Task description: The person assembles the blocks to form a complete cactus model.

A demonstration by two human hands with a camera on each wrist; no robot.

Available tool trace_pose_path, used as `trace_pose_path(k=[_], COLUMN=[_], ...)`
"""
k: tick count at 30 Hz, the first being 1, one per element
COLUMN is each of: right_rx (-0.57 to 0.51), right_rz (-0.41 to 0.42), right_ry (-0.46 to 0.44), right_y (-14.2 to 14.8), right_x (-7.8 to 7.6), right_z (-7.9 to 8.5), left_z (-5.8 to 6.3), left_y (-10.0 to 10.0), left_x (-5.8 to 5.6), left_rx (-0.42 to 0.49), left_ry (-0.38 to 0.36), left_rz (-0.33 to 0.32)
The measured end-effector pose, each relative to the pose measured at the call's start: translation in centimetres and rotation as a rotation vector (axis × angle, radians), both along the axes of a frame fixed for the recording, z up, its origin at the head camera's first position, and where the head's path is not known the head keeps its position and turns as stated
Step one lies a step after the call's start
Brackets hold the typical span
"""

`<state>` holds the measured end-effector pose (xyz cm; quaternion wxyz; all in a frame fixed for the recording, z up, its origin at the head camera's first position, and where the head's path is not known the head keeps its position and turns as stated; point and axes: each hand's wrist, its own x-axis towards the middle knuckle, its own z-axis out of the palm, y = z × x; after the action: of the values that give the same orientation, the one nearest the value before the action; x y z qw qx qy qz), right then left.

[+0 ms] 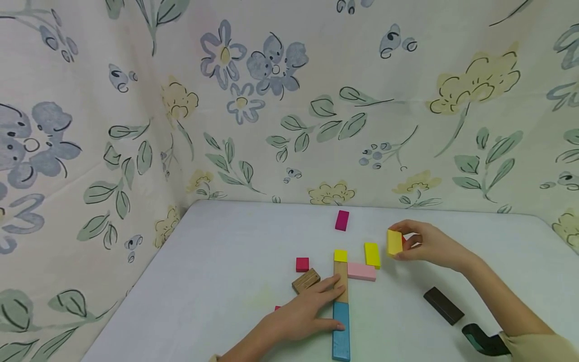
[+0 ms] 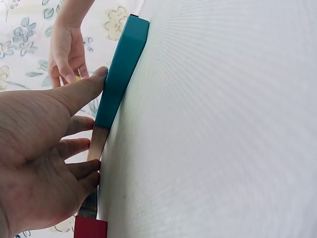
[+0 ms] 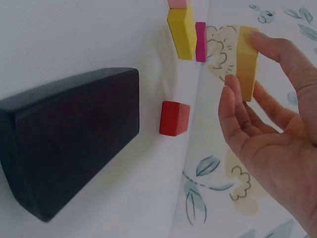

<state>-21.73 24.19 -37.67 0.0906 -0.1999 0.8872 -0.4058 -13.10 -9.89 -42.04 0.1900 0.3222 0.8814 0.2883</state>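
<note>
My right hand (image 1: 427,245) pinches a yellow block (image 1: 394,243) between thumb and fingers, held up off the table. In the right wrist view this yellow block (image 3: 246,63) stands upright in the grip. With fingers stretched out, my left hand (image 1: 304,312) rests at a straight row of blocks. Its thumb touches the long blue block (image 1: 341,339) and its fingertips lie on the plain wooden block (image 1: 341,284). A small yellow block (image 1: 341,256) caps the row's far end. A pink block (image 1: 362,271) sits against the row's right side, with another yellow block (image 1: 372,255) beyond it.
Left of the row lie a small red block (image 1: 302,264) and a brown wooden block (image 1: 306,281). A magenta block (image 1: 342,220) is farther back. A black block (image 1: 444,305) lies near my right forearm. A red block (image 3: 174,118) is partly hidden behind my right hand in the head view.
</note>
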Motion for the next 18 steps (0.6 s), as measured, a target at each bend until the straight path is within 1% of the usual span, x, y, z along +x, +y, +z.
trace_pose_path(k=[3,6,10,13,18], right_rx=[0.007,0.016,0.006,-0.003,0.011], right_rz=[-0.002,-0.015,-0.025,-0.041,-0.064], right_ry=[0.011,0.001,-0.032,-0.062,-0.079], right_y=[-0.3,-0.6,-1.1,-1.5,-2.0], right_x=[-0.4,-0.8,-1.2,-1.6,-2.2], right_z=[-0.3,-0.5,-0.7,-0.7,-0.7], left_z=[-0.1,-0.3,-0.2,0.0,0.0], left_y=[-0.1,-0.1,-0.1,0.0,0.0], left_x=[-0.1,-0.3,-0.2,0.0,0.0], left_rx=[0.006,0.011,0.006,0.004,0.004], left_ry=[-0.003,0.007,0.004,-0.009,-0.016], left_rz=[-0.006,-0.021,-0.012,0.007,0.01])
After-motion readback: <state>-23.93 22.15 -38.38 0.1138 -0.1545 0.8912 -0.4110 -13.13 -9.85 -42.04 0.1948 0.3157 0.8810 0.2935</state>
